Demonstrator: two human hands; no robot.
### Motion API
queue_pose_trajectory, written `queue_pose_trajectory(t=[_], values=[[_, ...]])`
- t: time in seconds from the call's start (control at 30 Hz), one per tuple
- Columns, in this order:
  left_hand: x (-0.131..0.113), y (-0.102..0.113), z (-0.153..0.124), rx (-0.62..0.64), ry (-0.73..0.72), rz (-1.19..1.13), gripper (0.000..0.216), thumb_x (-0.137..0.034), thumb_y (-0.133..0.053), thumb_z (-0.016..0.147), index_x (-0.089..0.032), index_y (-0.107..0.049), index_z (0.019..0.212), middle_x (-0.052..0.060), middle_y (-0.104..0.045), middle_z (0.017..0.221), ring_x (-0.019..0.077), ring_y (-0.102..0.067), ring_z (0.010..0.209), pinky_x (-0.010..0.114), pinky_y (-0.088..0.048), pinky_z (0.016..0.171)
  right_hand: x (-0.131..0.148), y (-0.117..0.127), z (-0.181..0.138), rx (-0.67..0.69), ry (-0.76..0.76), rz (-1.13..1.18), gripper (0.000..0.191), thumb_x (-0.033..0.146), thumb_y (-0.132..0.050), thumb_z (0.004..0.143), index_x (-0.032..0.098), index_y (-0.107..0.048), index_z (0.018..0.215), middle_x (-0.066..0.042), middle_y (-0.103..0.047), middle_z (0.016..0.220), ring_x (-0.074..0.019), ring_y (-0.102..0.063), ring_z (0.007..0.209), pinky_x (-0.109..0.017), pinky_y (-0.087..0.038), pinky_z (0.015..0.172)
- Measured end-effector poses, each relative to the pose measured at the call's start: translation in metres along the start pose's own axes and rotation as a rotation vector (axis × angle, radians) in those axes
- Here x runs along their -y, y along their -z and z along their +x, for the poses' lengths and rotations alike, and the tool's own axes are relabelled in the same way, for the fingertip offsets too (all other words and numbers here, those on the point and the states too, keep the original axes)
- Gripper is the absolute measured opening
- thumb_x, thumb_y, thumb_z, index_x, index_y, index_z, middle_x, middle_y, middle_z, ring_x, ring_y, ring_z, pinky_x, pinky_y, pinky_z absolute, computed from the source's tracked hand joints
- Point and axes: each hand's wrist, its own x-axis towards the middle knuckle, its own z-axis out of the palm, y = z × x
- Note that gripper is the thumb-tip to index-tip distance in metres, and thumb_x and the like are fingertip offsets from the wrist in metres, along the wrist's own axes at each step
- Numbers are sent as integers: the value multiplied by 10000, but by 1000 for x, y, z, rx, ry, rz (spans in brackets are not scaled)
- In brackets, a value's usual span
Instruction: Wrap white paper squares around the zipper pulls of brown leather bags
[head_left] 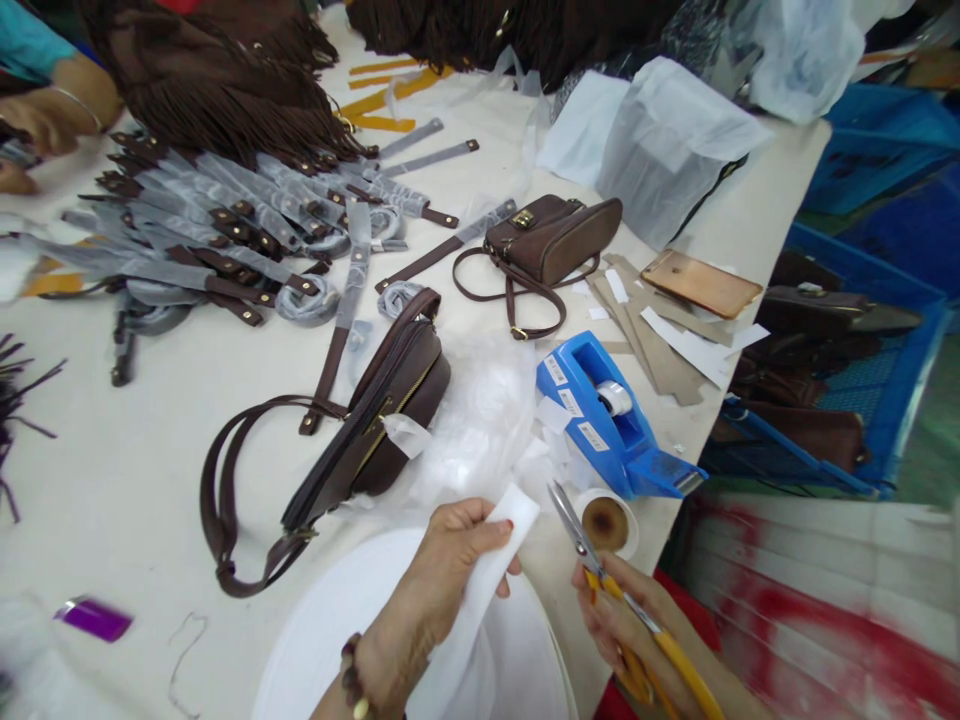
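My left hand (442,570) pinches a strip of white foam (491,560) that runs up from a large white roll (330,630) at the table's front edge. My right hand (637,630) grips yellow-handled scissors (600,570), blades slightly apart and pointing up toward the end of the strip. A dark brown bag (382,410) with a long strap lies on its side just beyond my left hand. White wrapping sheet (480,420) lies beside it.
A blue tape dispenser (615,420), a tape roll (606,522), a second brown bag (551,240), a gold phone (701,283), card pieces and a pile of wrapped straps (225,230) cover the table. Another person's hands (45,120) work far left. Blue crates (847,350) stand right. A purple lighter (94,618) lies front left.
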Motion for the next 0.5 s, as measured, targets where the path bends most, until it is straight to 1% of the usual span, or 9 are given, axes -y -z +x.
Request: queue_pose_trajectory(t=[0.1,0.17,0.23,0.33,0.4,0.5], values=[[5,-9,-5,82,-40,-21,167,-267,-655,665,-109,-616,697,23,-607,519,81,-488,403,179,-352,397,6,-19,1,-205,100,59,410,454,-762,588,196,-524,800,53,-531,560,-82,-468,436,-182,-349,409],[9,-14,-11,132,-48,-45,169,-272,-652,685,-108,-619,707,20,-603,544,87,-497,442,192,-383,430,14,-32,5,-277,157,89,394,404,-760,607,214,-511,846,56,-545,578,-100,-492,446,-198,-368,415],[12,-16,-16,162,-50,-65,190,-298,-652,703,-113,-612,721,19,-606,566,89,-503,463,202,-397,465,21,-40,10,-282,200,113,395,392,-750,618,219,-499,868,58,-541,577,-107,-486,425,-214,-368,402],[18,-12,-22,168,-17,-77,233,-335,-674,699,-121,-602,757,27,-628,607,92,-528,492,203,-397,505,29,-42,20,-298,242,121,425,395,-757,598,215,-492,877,60,-535,581,-104,-472,406,-220,-364,393],[21,-8,-23,135,20,-78,251,-346,-686,684,-121,-595,748,31,-634,601,95,-532,483,205,-395,504,35,-37,25,-318,248,102,463,409,-771,570,217,-485,879,69,-523,575,-86,-433,381,-208,-332,372],[20,-4,-20,36,25,-96,232,-327,-685,666,-122,-585,707,24,-617,536,91,-504,427,202,-378,462,42,-24,27,-303,219,-3,481,477,-754,567,214,-490,871,58,-527,606,-82,-427,408,-196,-310,371]])
